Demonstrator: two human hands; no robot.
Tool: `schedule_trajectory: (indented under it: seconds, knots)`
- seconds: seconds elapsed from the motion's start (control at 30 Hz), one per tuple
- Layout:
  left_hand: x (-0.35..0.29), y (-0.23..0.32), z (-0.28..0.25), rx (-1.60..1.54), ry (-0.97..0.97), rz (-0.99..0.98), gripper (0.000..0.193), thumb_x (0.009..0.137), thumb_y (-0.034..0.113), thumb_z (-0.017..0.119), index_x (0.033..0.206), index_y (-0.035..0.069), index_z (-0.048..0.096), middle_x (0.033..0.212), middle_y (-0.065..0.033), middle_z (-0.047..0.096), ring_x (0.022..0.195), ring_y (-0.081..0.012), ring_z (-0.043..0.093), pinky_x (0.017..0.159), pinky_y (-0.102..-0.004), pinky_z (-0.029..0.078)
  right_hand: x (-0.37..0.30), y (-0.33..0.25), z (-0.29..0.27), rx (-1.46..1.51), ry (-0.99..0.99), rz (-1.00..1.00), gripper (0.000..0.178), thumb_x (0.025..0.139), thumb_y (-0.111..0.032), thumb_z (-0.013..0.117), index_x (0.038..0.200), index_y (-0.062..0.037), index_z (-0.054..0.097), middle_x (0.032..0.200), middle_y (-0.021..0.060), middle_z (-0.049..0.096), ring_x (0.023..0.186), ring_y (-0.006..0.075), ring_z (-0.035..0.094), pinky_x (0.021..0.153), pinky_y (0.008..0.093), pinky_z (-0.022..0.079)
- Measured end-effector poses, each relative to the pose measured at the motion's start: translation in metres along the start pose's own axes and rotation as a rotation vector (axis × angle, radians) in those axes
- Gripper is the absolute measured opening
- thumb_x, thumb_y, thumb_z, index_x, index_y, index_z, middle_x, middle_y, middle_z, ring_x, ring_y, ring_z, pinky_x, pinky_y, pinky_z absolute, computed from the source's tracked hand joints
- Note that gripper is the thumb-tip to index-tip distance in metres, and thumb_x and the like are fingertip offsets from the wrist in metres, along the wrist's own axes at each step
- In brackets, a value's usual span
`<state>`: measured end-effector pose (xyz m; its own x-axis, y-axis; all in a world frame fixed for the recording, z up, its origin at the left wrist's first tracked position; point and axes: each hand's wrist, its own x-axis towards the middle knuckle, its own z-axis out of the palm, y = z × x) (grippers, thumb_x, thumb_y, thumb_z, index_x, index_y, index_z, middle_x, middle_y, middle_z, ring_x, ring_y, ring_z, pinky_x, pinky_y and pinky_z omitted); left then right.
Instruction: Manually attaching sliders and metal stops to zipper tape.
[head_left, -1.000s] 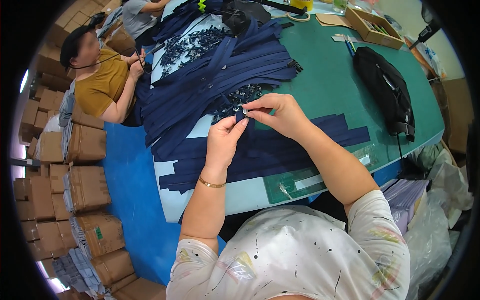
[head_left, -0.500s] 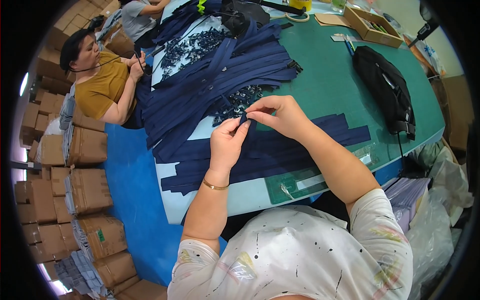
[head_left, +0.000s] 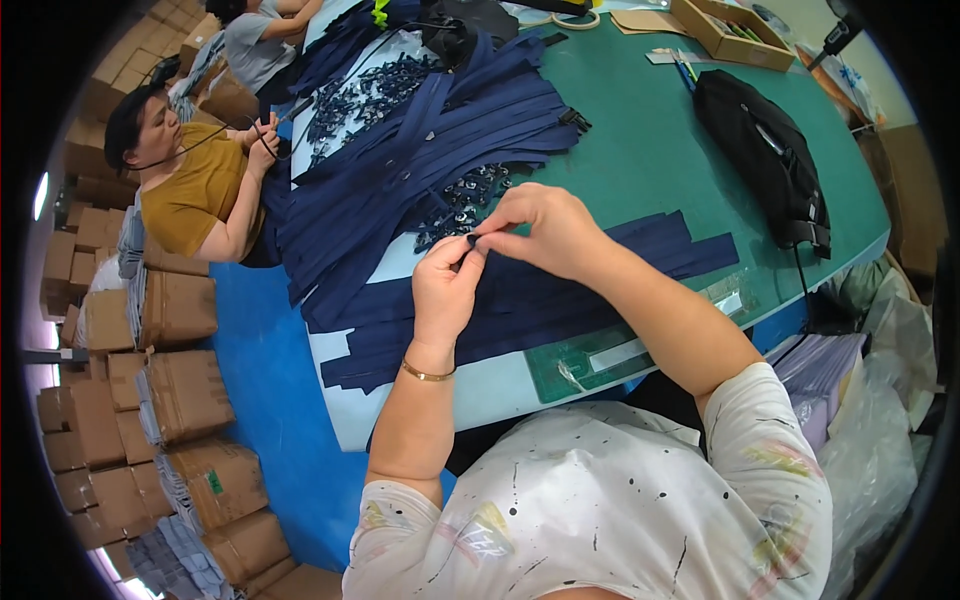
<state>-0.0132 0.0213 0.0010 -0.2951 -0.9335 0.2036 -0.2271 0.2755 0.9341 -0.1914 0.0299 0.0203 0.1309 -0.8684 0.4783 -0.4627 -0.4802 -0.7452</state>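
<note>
In front of my chest, over the table, my left hand (head_left: 443, 295) and my right hand (head_left: 552, 230) meet fingertip to fingertip. Both pinch a small dark piece (head_left: 473, 240); the fingers cover most of it, and its kind does not show. Below my hands lies a near stack of navy fabric strips (head_left: 400, 345), which look like zipper tapes. Just beyond sits a small heap of navy pieces with shiny metal parts (head_left: 465, 205), resembling zipper pulls. A larger fan of navy strips (head_left: 400, 175) spreads behind it.
More small dark pieces (head_left: 365, 100) are strewn farther back. On the green mat (head_left: 630, 130) rest a black bag (head_left: 765, 160), a cardboard tray with pens (head_left: 735, 35) and a tape roll (head_left: 575, 20). A co-worker (head_left: 200, 190) is at the left edge; stacked cartons (head_left: 180, 300) line the floor.
My hands have shifted slightly left with the small dark piece, still pinched together. The whole view has moved a little; the strips and heaps lie as before.
</note>
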Motion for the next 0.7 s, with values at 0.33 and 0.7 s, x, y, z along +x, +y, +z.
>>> schedule_trajectory:
  seconds: [0.33, 0.7]
  knots:
    - [-0.001, -0.004, 0.004, -0.065, -0.012, -0.031, 0.014, 0.086, 0.007, 0.064, 0.093, -0.004, 0.065, 0.074, 0.0012, 0.053, 0.063, -0.0049, 0.042, 0.054, -0.02, 0.034, -0.001, 0.005, 0.001, -0.192, 0.019, 0.009, 0.01, 0.072, -0.019, 0.074, 0.079, -0.0117, 0.072, 0.073, 0.0026, 0.065, 0.07, 0.0208, 0.061, 0.06, 0.0327, 0.049]
    - [0.001, -0.001, 0.001, -0.072, -0.004, -0.037, 0.017, 0.087, 0.009, 0.065, 0.099, -0.003, 0.066, 0.081, 0.0011, 0.057, 0.065, -0.0039, 0.043, 0.056, -0.0191, 0.035, 0.0, -0.002, -0.004, -0.095, 0.016, 0.036, 0.012, 0.072, -0.022, 0.073, 0.08, -0.0122, 0.072, 0.074, 0.0016, 0.066, 0.072, 0.021, 0.063, 0.064, 0.033, 0.051]
